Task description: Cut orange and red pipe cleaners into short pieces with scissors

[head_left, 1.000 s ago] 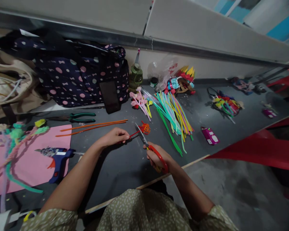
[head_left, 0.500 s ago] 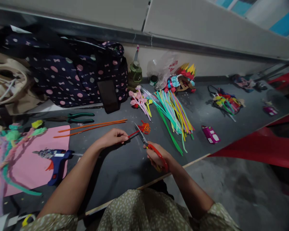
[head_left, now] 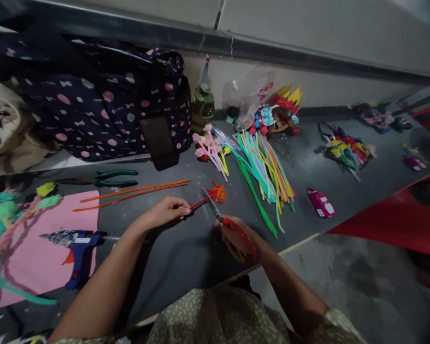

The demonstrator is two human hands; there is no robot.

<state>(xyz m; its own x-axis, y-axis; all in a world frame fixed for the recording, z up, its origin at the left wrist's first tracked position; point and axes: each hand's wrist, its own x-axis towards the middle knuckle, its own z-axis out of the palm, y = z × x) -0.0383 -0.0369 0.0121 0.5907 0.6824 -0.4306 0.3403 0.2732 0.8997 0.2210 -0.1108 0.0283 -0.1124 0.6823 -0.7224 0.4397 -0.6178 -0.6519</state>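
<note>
Between thumb and fingers, my left hand [head_left: 170,210] pinches one end of a red pipe cleaner [head_left: 198,204]. My right hand [head_left: 236,236] grips a pair of scissors [head_left: 217,211] by its red and yellow handles. The blades point up and left, and their tips reach the far end of the red pipe cleaner. Whether the blades are parted there is hard to make out. Just beyond the blades lies a small pile of cut orange and red pieces [head_left: 220,192]. Two long orange pipe cleaners [head_left: 136,191] lie on the dark table to the left.
Pliers [head_left: 103,178] and a blue glue gun [head_left: 80,255] on pink paper [head_left: 28,267] lie left. A patterned bag [head_left: 103,105], phone [head_left: 159,142] and green bottle [head_left: 202,107] stand behind. Coloured pipe cleaners [head_left: 265,167] and a purple packet [head_left: 321,203] lie right.
The view has shifted slightly. Both hands keep nearly the same pose, with the scissors still at the end of the red pipe cleaner.
</note>
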